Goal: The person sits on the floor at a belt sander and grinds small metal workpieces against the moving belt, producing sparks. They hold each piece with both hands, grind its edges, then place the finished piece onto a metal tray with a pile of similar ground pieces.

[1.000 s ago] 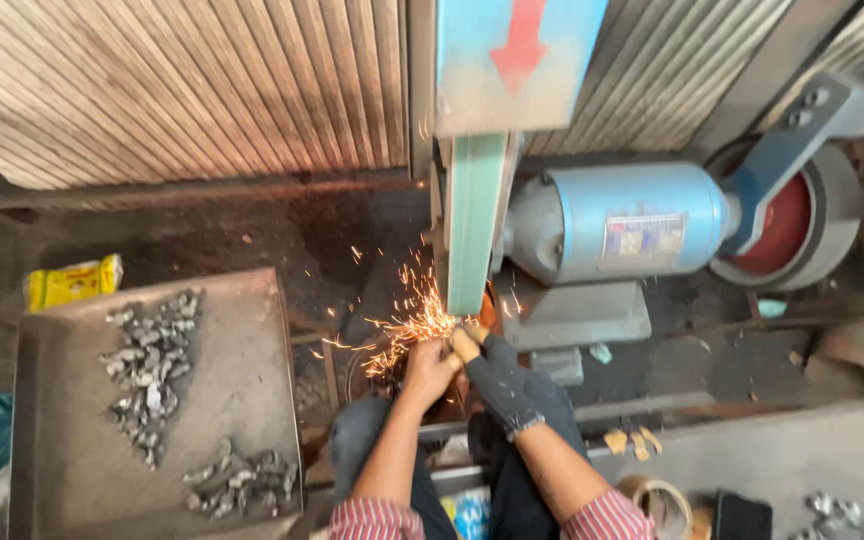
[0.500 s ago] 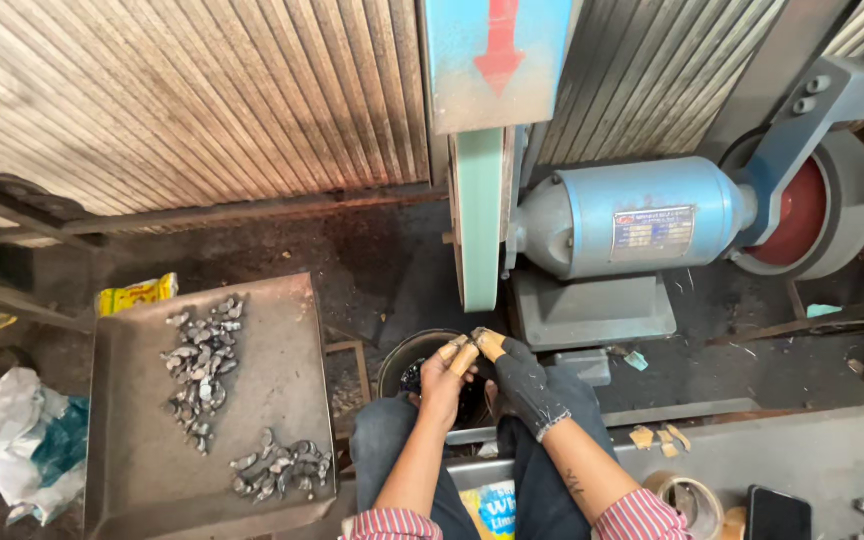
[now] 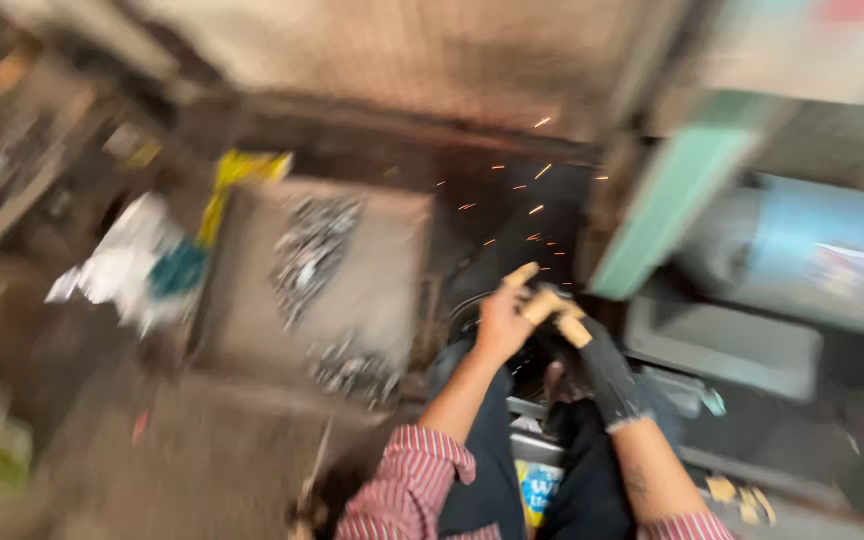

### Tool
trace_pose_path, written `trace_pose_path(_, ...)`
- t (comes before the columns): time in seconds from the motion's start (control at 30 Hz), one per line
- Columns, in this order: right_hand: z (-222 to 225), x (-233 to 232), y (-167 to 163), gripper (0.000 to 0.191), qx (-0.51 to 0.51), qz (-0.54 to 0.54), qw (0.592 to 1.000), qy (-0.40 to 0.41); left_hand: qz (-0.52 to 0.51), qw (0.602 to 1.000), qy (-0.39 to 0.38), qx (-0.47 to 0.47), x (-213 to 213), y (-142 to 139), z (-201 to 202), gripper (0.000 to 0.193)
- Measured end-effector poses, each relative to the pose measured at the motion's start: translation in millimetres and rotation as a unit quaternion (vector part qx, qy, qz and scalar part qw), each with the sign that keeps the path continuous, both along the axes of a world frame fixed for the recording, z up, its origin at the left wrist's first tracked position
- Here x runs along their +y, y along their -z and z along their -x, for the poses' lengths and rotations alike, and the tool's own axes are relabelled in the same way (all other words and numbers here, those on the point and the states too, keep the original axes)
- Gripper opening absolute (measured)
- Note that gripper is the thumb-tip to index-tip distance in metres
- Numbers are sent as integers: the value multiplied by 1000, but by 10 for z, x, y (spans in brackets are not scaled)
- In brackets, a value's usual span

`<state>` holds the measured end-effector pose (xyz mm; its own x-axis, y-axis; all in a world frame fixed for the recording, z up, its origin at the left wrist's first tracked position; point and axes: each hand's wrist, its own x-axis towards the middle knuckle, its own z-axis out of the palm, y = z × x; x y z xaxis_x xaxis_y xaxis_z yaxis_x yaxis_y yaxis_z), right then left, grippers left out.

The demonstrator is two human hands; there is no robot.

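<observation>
both hands, bare left hand (image 3: pixel 504 322) and gloved right hand (image 3: pixel 600 368), are gripping a small workpiece (image 3: pixel 549 303), fingers closed, sparks (image 3: pixel 527 210) flying, a heap of metal parts (image 3: pixel 314 250) lying in the tray (image 3: pixel 382 290).

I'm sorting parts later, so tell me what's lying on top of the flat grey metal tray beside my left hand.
The flat grey metal tray holds two heaps of small silvery metal pieces: a long one toward the back and a smaller one at its near edge. Motion blur hides their shapes.

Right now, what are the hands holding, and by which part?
Both hands, left hand bare and right hand gloved, meet around something small near the green belt. Motion blur hides what it is and where it is gripped.
</observation>
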<state>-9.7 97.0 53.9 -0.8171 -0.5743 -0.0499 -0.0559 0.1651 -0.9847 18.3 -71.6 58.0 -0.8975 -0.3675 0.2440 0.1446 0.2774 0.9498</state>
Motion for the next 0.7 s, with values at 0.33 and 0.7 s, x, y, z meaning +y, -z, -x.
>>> trace_pose_path(0.33, -443, -237, -234, 71, 21, -368, 921, -129, 431, 817, -175, -340, -2186, 236, -1397, 44)
trace_pose_path(0.7, -557, 2, 254, 33, -387, 148, 896, 161, 254, 963, -6, -90, 155, 166, -854, 43)
